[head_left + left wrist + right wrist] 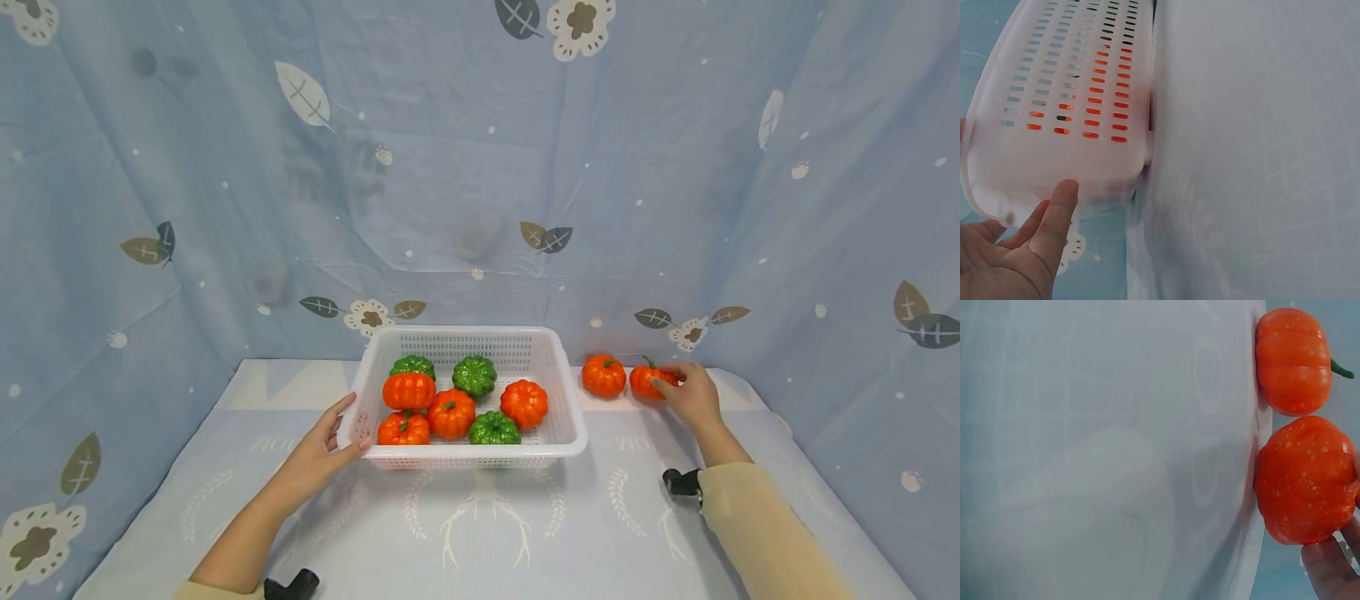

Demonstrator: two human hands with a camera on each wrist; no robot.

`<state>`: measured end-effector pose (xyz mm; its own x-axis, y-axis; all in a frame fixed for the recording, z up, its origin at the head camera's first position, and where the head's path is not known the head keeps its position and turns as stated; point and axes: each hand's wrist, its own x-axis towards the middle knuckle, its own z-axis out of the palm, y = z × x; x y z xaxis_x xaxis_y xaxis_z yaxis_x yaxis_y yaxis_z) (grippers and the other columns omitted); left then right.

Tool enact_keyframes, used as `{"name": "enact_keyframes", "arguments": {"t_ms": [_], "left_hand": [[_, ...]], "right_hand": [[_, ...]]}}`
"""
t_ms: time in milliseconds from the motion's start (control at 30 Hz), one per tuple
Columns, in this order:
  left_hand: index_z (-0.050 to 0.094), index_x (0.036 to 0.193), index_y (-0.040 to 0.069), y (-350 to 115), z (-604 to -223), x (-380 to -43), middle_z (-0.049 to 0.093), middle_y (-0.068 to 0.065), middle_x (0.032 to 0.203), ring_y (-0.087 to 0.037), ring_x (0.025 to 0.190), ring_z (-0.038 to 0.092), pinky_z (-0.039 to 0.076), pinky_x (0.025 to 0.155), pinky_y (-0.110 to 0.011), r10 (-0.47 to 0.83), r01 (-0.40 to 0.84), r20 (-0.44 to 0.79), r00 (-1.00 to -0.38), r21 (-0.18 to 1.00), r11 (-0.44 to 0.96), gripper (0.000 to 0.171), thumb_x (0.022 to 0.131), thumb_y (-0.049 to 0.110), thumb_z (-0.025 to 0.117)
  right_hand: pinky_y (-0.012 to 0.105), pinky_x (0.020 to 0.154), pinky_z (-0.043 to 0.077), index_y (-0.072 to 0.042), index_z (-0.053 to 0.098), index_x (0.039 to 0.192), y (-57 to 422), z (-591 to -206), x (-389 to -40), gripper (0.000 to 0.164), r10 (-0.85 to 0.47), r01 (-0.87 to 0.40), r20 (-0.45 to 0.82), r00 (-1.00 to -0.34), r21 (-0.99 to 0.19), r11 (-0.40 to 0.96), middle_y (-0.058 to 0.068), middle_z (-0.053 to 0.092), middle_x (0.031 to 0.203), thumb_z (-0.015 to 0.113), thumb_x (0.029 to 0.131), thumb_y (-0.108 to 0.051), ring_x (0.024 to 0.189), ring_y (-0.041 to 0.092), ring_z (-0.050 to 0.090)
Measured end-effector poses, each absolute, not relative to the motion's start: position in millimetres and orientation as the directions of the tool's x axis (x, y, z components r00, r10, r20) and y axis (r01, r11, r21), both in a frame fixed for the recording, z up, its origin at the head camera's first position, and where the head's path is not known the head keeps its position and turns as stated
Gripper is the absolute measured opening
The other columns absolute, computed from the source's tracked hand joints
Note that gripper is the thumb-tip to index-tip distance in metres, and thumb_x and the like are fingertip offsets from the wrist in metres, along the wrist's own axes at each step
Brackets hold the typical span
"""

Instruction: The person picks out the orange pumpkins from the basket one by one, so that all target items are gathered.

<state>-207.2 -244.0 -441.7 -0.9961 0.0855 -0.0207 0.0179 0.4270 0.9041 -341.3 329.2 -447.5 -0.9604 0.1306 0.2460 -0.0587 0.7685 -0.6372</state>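
Observation:
A white perforated plastic basket stands on the table, holding several orange pumpkins and three green pumpkins. My left hand holds its front left corner, thumb near the front rim and fingers along the left end. In the left wrist view, the fingers lie against the basket wall. To the right of the basket, my right hand grips an orange pumpkin with a green stem. Its fingertips touch the side of this pumpkin in the right wrist view.
A second loose orange pumpkin sits between the basket and the gripped one. The table wears a pale printed cloth. Blue patterned curtain hangs behind the table and along both sides.

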Motion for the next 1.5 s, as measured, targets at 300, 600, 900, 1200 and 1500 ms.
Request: {"name": "enact_keyframes", "arguments": {"t_ms": [300, 600, 900, 1200, 1500], "left_hand": [[0.013, 0.161, 0.019, -245, -443, -207, 0.027, -0.023, 0.16, -0.043, 0.137, 0.043, 0.049, 0.1, -0.053, 0.101, 0.045, 0.003, -0.995, 0.909, 0.414, 0.09, 0.093, 0.029, 0.071], [0.013, 0.161, 0.018, -246, -443, -208, 0.028, -0.023, 0.159, -0.042, 0.137, 0.043, 0.048, 0.1, -0.053, 0.099, 0.047, 0.006, -0.995, 0.904, 0.425, 0.09, 0.093, 0.029, 0.071], [0.013, 0.161, 0.019, -245, -443, -207, 0.028, -0.023, 0.159, -0.042, 0.138, 0.042, 0.048, 0.101, -0.055, 0.091, 0.034, -0.005, -0.996, 0.904, 0.427, 0.091, 0.093, 0.032, 0.072], [0.014, 0.161, 0.019, -246, -443, -208, 0.028, -0.024, 0.159, -0.042, 0.138, 0.042, 0.048, 0.101, -0.054, 0.091, 0.033, -0.006, -0.996, 0.905, 0.425, 0.09, 0.093, 0.031, 0.072], [0.013, 0.161, 0.02, -246, -441, -207, 0.027, -0.024, 0.16, -0.042, 0.138, 0.042, 0.048, 0.101, -0.054, 0.093, 0.031, -0.008, -0.996, 0.909, 0.415, 0.09, 0.093, 0.031, 0.071]], "right_hand": [[0.059, 0.105, 0.04, 0.015, 0.047, 0.136, 328, -447, -341, 0.056, 0.143, 0.039, 0.095, -0.985, -0.685, 0.727, 0.036, 0.048, 0.135, 0.068, 0.095, -0.017, 0.12, 0.05, 0.046], [0.059, 0.107, 0.039, 0.014, 0.044, 0.139, 326, -451, -348, 0.057, 0.167, 0.087, 0.052, -0.985, -0.683, 0.725, 0.036, 0.045, 0.139, 0.067, 0.095, -0.014, 0.123, 0.051, 0.044], [0.058, 0.107, 0.038, 0.015, 0.043, 0.139, 324, -453, -351, 0.058, 0.19, 0.096, 0.062, -0.98, -0.688, 0.719, 0.036, 0.045, 0.139, 0.067, 0.093, -0.011, 0.122, 0.05, 0.045], [0.058, 0.107, 0.038, 0.016, 0.044, 0.138, 322, -460, -354, 0.058, 0.212, 0.087, 0.091, -0.973, -0.706, 0.703, 0.037, 0.046, 0.139, 0.069, 0.091, -0.009, 0.12, 0.049, 0.047], [0.058, 0.106, 0.039, 0.016, 0.045, 0.138, 319, -460, -354, 0.059, 0.228, 0.1, 0.086, -0.97, -0.714, 0.693, 0.036, 0.047, 0.138, 0.07, 0.091, -0.01, 0.118, 0.049, 0.048]]}}
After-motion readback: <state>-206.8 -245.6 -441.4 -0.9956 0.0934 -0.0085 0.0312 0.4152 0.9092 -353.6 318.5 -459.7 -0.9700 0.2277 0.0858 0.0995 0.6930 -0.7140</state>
